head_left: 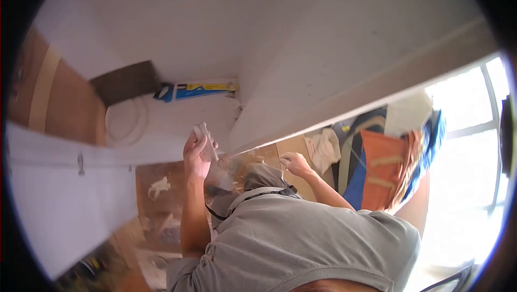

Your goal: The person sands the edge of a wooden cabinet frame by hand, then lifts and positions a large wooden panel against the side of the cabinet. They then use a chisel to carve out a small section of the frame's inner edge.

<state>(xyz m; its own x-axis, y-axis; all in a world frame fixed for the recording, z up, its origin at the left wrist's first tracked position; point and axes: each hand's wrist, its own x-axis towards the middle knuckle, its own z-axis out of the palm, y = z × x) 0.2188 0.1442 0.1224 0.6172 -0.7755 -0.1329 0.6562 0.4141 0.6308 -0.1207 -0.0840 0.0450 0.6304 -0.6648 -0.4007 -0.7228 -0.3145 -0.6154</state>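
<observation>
My left hand [197, 155] is raised near the middle of the view, its fingers closed round a pale, dusty flat piece [203, 135]. What kind of piece it is, I cannot make out. My right hand [295, 164] hangs lower to the right, beside the lower edge of a white panel [344, 87]. Its fingers are loosely bent and whitened at the tips, and nothing shows in them. My grey shirt [301, 238] and a dark strap fill the lower middle.
A blue and yellow handsaw [202, 92] lies in the white corner, beside a dark brown block [128, 82] and a pale loop of cable [128, 122]. An orange cloth item [381, 157] and other fabrics are at the right, before a bright window [463, 157]. Dusty brown boarding [148, 176] lies below.
</observation>
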